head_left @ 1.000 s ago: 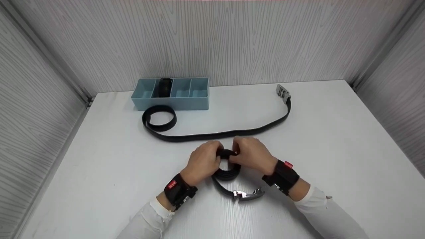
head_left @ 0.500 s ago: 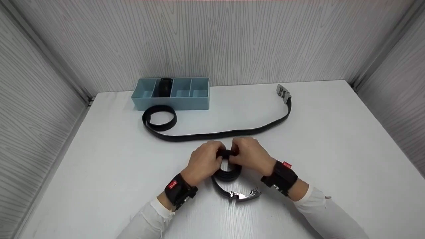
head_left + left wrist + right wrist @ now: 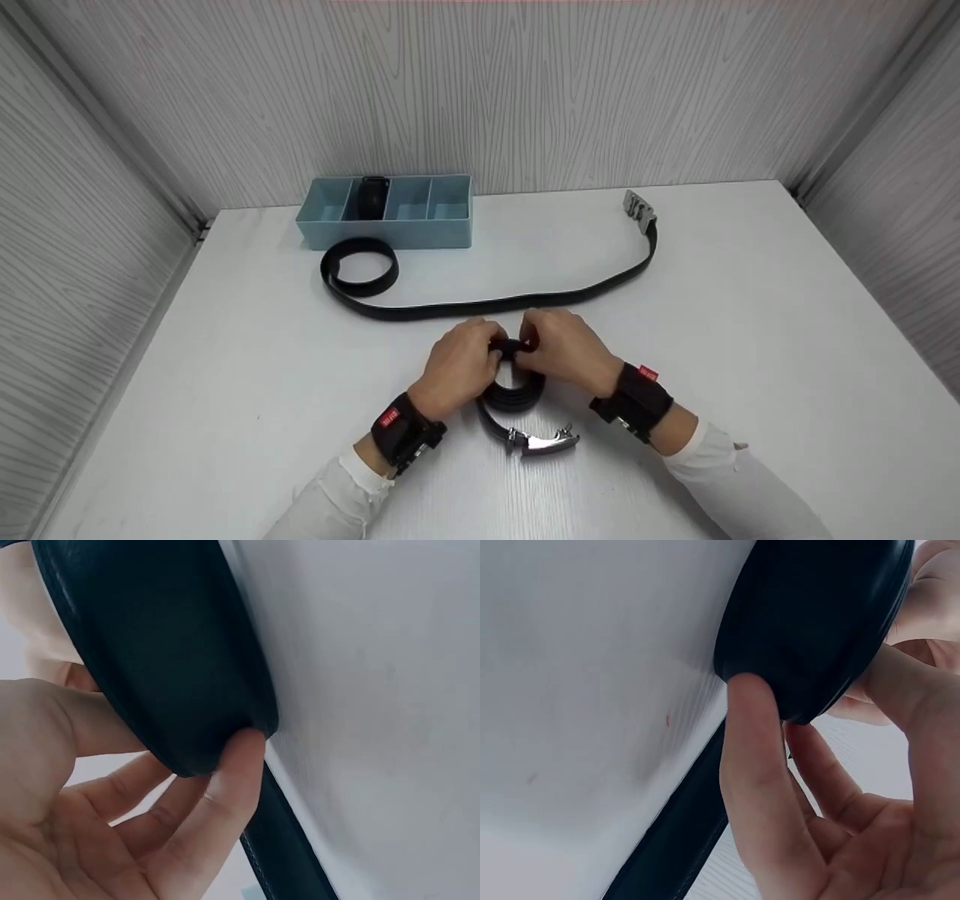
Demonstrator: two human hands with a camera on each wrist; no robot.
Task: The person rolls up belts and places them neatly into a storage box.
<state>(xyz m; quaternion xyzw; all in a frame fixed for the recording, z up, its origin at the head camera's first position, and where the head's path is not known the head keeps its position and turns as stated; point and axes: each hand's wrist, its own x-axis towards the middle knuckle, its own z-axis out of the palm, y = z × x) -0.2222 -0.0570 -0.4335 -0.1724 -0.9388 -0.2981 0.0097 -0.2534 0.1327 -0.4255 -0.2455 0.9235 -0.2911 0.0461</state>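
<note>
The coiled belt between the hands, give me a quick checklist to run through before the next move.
1. Both hands on the coiled belt: ok; left hand and right hand pinch its far part.
2. Buckle end wound in: not ok; the silver buckle lies outside the coil, on the near side.
3. Windings snug all round: cannot tell; fingers cover part.
4. Right hand clear of the second belt: cannot tell; they look very close.
5. Blue tray upright: ok; a black rolled item sits in its second compartment from the left.
</note>
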